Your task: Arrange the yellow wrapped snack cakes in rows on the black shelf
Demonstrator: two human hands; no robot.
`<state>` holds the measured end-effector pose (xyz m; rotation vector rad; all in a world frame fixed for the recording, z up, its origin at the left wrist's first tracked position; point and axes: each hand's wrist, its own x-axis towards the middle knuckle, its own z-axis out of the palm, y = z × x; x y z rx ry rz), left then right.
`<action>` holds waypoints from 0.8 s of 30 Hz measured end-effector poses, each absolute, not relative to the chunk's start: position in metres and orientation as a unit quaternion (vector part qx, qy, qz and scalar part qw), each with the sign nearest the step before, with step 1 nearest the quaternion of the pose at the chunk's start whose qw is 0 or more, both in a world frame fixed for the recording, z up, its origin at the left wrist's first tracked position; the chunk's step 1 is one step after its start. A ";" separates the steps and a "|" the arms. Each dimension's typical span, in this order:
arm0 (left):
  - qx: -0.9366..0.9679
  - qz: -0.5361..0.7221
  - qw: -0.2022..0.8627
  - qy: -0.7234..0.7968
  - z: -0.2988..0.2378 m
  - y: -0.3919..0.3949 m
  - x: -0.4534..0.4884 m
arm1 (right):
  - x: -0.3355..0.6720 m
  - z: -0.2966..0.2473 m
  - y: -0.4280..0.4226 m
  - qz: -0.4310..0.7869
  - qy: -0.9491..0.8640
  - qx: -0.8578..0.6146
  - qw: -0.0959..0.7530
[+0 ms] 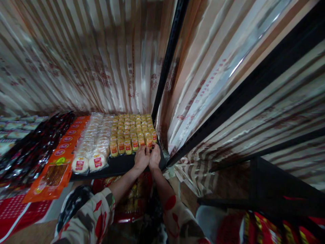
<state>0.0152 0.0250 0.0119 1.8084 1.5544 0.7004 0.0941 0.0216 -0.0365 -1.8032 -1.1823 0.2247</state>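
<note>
Rows of small yellow snack packs [127, 145] with red-and-orange labels stand close together on a black shelf [124, 161]. My left hand [142, 158] is at the front row near its right end, its fingers curled against a yellow pack. Right beside it, my right hand [155, 157] has its fingertips bent at the last packs by the shelf corner. Both hands look closed on the packs, though the fingers partly hide what they grip. To their left lie two rows of clear-wrapped round white cakes [97, 162] with red labels.
Further left are orange snack packets [54, 176], dark shiny packs [38, 149] and white packs [15, 125]. A black post [169, 57] rises at the shelf corner, before striped plastic sheeting [106, 61]. Below sits a red basket [127, 219]; red-and-gold packages [266, 227] lie lower right.
</note>
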 end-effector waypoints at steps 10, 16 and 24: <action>0.697 0.263 0.317 0.587 0.012 0.022 0.015 | 0.094 -0.037 0.018 0.056 -0.512 -0.719 0.467; 0.703 0.254 0.331 0.576 0.011 0.022 0.018 | 0.100 -0.040 0.021 0.125 -0.514 -0.687 0.497; 0.690 0.262 0.347 0.579 0.017 0.014 0.013 | 0.103 -0.044 0.020 0.139 -0.514 -0.667 0.522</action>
